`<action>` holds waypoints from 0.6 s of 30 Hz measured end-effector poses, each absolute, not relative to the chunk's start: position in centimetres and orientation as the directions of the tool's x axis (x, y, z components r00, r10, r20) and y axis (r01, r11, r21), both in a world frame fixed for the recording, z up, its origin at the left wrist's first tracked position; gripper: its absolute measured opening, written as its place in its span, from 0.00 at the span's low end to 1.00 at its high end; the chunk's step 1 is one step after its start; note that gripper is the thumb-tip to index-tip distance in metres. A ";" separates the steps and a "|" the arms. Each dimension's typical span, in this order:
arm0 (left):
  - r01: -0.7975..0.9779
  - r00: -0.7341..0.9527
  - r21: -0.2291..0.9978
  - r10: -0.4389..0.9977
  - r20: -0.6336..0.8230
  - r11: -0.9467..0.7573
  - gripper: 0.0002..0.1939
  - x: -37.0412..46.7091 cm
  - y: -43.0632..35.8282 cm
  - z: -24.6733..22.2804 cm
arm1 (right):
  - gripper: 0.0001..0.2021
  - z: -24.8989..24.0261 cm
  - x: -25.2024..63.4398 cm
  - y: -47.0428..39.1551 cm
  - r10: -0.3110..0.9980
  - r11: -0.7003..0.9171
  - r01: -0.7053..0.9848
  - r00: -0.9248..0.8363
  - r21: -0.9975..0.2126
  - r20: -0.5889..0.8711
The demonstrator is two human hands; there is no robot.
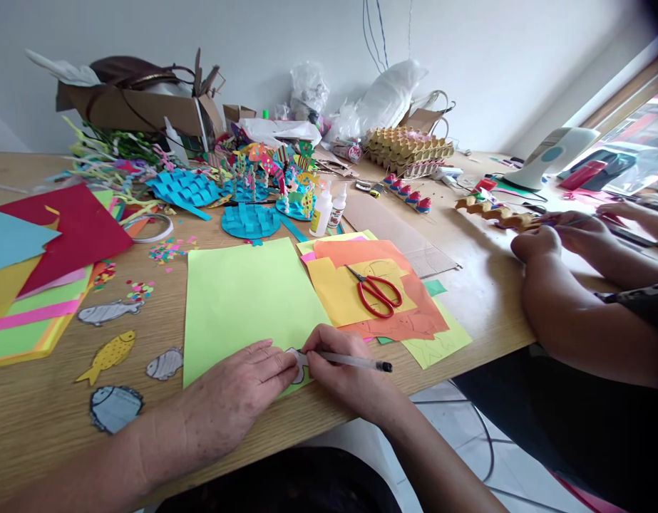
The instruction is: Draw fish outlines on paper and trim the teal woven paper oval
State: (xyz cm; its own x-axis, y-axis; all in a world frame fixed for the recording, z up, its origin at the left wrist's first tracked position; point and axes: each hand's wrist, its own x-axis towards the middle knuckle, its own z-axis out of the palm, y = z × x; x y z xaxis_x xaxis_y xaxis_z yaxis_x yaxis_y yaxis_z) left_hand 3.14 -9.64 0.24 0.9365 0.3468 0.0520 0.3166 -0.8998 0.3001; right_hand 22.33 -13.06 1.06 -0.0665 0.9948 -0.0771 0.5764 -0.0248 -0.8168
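A sheet of light green paper [248,306] lies before me on the wooden table. Close to its near edge is a small white paper cutout [299,367], mostly covered by my fingers. My left hand [243,392] rests flat with fingers stretched out, their tips pressing on the cutout. My right hand [344,370] grips a pen [355,361], its tip end at the cutout's edge. Left of the sheet lie paper fish: a grey one [108,312], a yellow one [107,356], a small grey one [165,364] and a blue-grey one [115,409].
Red-handled scissors [379,292] lie on yellow and orange paper [430,313] to the right. Glue bottles [321,211] and woven blue paper pieces [250,220] stand behind. Coloured sheets [77,235] are stacked at left. A co-worker's arms [569,285] handle an egg-carton strip [494,214] at right.
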 end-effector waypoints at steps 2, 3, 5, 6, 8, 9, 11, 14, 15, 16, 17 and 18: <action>0.310 0.935 0.305 0.346 0.074 -0.901 0.24 3.1 -9.8 0.1 | 0.06 1.1 22.2 -12.9 0.994 -0.034 0.578 -0.067 -0.816 -0.089; 0.311 0.932 0.308 0.352 0.086 -0.899 0.24 3.0 -9.8 0.0 | 0.06 1.1 22.1 -12.9 0.994 -0.036 0.578 -0.068 -0.816 -0.091; 0.323 0.923 0.318 0.372 0.104 -0.891 0.25 2.9 -9.9 -0.2 | 0.05 1.1 22.0 -12.8 0.993 -0.037 0.577 -0.069 -0.816 -0.093; 0.331 0.919 0.325 0.382 0.103 -0.886 0.25 2.9 -10.0 -0.2 | 0.05 1.1 22.0 -12.7 0.993 -0.037 0.577 -0.069 -0.816 -0.094; 0.342 0.916 0.340 0.391 0.087 -0.876 0.25 2.9 -10.0 -0.2 | 0.05 1.1 21.9 -12.6 0.993 -0.035 0.571 -0.073 -0.820 -0.093; 0.344 0.917 0.347 0.392 0.076 -0.873 0.24 2.9 -10.0 -0.2 | 0.06 1.1 21.9 -12.6 0.993 -0.034 0.566 -0.077 -0.824 -0.094; 0.348 0.918 0.351 0.393 0.062 -0.869 0.24 3.0 -9.9 -0.1 | 0.05 1.1 21.8 -12.4 0.991 -0.033 0.555 -0.088 -0.831 -0.098; 0.371 0.910 0.342 0.412 0.051 -0.863 0.27 3.0 -9.9 0.1 | 0.05 1.1 21.7 -12.2 0.988 -0.025 0.533 -0.117 -0.845 -0.103; 0.380 0.907 0.341 0.418 0.044 -0.860 0.28 3.0 -9.9 0.2 | 0.05 1.0 21.7 -12.2 0.987 -0.021 0.529 -0.125 -0.848 -0.102; 0.391 0.904 0.339 0.426 0.035 -0.856 0.28 3.0 -9.9 0.3 | 0.05 1.0 21.6 -12.1 0.986 -0.019 0.526 -0.131 -0.850 -0.102; 0.403 0.900 0.337 0.435 0.022 -0.851 0.28 3.0 -10.0 0.3 | 0.05 1.1 21.6 -12.0 0.985 -0.018 0.523 -0.135 -0.852 -0.104; 0.415 0.897 0.329 0.443 0.011 -0.848 0.28 3.0 -10.0 0.4 | 0.05 1.1 21.6 -12.0 0.985 -0.019 0.519 -0.138 -0.854 -0.106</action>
